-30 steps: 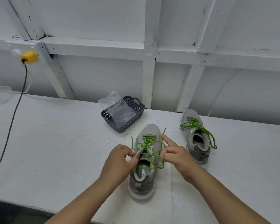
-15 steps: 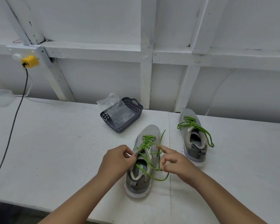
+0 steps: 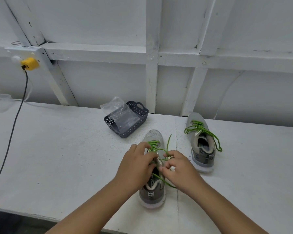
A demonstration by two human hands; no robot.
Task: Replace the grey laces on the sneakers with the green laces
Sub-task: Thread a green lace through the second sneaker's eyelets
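A grey sneaker [image 3: 152, 194] stands on the white table in front of me, toe pointing away, threaded with a green lace [image 3: 166, 150]. My left hand [image 3: 135, 166] rests over the shoe's left side, its fingers pinching the lace near the tongue. My right hand [image 3: 179, 168] is at the shoe's right side, fingers closed on the other lace strand, which loops down past the shoe's collar. The second grey sneaker [image 3: 201, 146] stands to the right, with a green lace [image 3: 205, 130] lying loose over it. No grey laces are visible.
A dark perforated basket [image 3: 139, 124] holding a clear plastic bag [image 3: 120, 114] sits behind the near shoe. A yellow plug [image 3: 30, 64] with a dark cable [image 3: 12, 130] is at the left wall. The table's front edge [image 3: 41, 217] runs close below my arms.
Both hands have drawn together over the shoe's tongue, and the lace loop on the right has been pulled in tighter. The camera view has shifted slightly.
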